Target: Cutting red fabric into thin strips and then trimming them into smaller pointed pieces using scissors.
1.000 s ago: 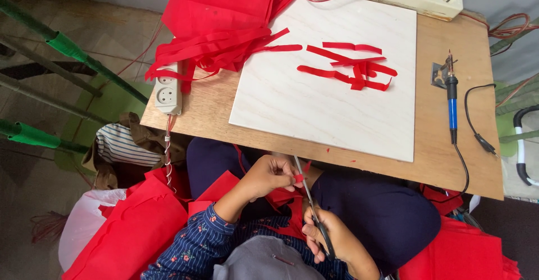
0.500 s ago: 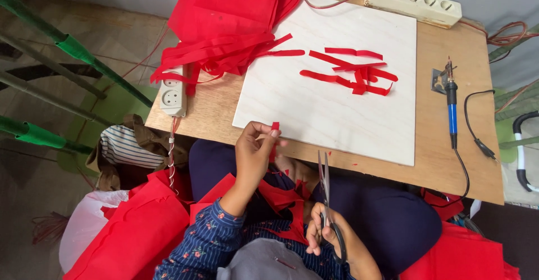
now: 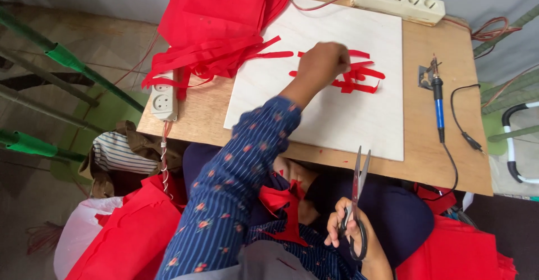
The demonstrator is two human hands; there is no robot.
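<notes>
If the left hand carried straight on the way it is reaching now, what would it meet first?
The left hand is stretched forward over the white board, at the pile of red strips. Going on, it would likely meet those strips first, if it is not touching them already; height above them is unclear.

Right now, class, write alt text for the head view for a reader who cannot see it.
The left hand reaches onto red fabric strips on a pale board, while the right hand holds scissors upright above the lap. A soldering iron lies beside the board.
</notes>
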